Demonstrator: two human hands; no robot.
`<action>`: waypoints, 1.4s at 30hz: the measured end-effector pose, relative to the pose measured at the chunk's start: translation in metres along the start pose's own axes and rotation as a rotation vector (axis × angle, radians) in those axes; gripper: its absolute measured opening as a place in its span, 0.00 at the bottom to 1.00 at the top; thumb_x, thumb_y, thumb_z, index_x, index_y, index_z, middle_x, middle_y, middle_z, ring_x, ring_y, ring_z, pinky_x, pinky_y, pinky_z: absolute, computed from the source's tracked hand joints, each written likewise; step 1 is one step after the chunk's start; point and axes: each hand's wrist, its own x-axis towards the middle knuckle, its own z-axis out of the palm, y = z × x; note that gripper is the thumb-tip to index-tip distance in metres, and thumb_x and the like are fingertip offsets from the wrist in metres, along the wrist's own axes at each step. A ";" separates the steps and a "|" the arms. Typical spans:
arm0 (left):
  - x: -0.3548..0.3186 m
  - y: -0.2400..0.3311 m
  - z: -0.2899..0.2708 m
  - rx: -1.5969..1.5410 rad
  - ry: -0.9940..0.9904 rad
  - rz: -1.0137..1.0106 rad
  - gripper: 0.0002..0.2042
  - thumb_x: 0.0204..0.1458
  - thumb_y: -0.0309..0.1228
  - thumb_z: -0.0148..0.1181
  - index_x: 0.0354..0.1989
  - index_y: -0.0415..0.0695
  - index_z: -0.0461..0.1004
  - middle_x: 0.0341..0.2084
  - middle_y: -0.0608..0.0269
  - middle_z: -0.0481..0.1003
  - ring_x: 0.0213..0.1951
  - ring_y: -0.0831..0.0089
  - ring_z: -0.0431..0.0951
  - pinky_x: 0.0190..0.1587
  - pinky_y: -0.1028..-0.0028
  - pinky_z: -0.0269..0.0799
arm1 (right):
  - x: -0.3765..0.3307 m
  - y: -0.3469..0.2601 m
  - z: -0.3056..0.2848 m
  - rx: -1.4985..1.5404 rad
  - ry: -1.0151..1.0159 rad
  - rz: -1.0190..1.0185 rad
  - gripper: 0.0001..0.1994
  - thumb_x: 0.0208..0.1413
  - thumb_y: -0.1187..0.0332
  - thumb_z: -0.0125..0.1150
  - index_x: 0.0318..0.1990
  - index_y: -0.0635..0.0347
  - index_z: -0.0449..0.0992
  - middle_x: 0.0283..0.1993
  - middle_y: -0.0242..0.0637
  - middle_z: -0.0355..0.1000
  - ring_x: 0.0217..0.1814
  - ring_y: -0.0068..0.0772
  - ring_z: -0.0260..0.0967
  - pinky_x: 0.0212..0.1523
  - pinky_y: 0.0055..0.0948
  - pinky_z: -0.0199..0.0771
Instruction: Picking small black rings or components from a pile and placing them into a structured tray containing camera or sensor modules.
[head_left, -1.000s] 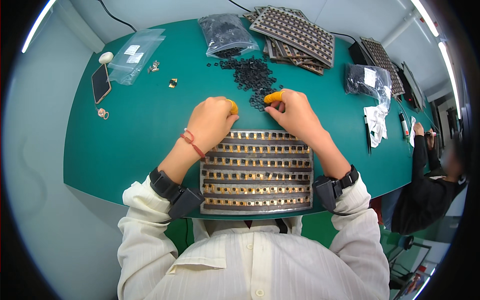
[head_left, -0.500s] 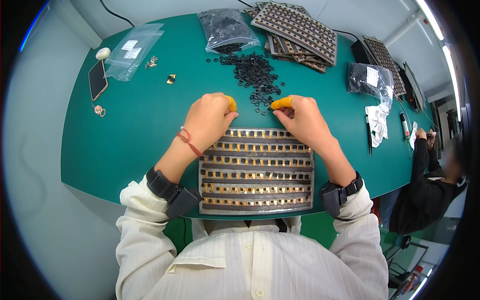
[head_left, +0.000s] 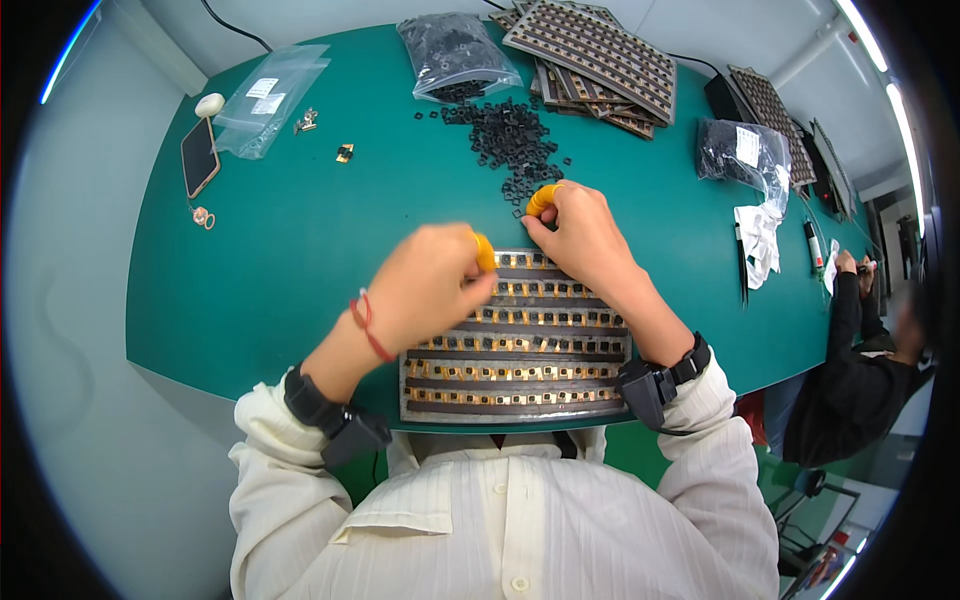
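Observation:
A grey tray [head_left: 515,409] lies at the table's near edge, with rows of small gold-coloured pieces [head_left: 500,371] along it. Black squares sit on many of these pieces. Over the tray's far left part is my left hand [head_left: 425,285], slightly blurred, its thumb and finger drawn together in a pinch. Anything between those fingertips is too small to make out. My right hand [head_left: 580,235] pinches at the near end of a heap of small black square frames [head_left: 508,140], just beyond the tray; its fingertips hide what they hold. Both index fingers wear yellow covers.
An opened clear bag of black parts [head_left: 455,60] lies behind the heap, beside stacked trays [head_left: 600,65]. Phone [head_left: 200,158], flat bags [head_left: 265,105] and a loose gold piece [head_left: 345,153] lie left. Tweezers [head_left: 741,262] and white cloth [head_left: 758,245] lie right; a person [head_left: 850,380] sits beyond.
My left hand has moved right and nearer, from beside the tray's far edge to over its rows. My right hand has shifted slightly left and away, along the heap's near end.

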 end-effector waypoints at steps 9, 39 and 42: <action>-0.039 0.027 0.029 0.091 -0.136 0.204 0.06 0.48 0.28 0.64 0.26 0.39 0.77 0.25 0.59 0.72 0.31 0.59 0.74 0.41 0.64 0.70 | -0.037 -0.016 -0.028 0.111 -0.126 -0.016 0.07 0.50 0.73 0.66 0.32 0.70 0.79 0.30 0.47 0.73 0.33 0.46 0.75 0.35 0.38 0.75; -0.034 0.056 0.009 0.345 -0.584 0.144 0.12 0.50 0.32 0.60 0.19 0.38 0.77 0.20 0.49 0.75 0.25 0.52 0.78 0.31 0.58 0.74 | -0.106 -0.053 -0.013 -0.159 -0.502 -0.172 0.09 0.48 0.69 0.60 0.20 0.64 0.77 0.18 0.49 0.72 0.21 0.52 0.73 0.23 0.45 0.73; -0.013 0.039 -0.007 0.145 -0.448 0.102 0.13 0.51 0.34 0.61 0.27 0.34 0.79 0.23 0.47 0.76 0.28 0.49 0.79 0.34 0.57 0.75 | -0.106 -0.045 -0.016 -0.090 -0.489 -0.166 0.10 0.50 0.69 0.59 0.20 0.64 0.77 0.19 0.50 0.72 0.22 0.53 0.74 0.25 0.48 0.74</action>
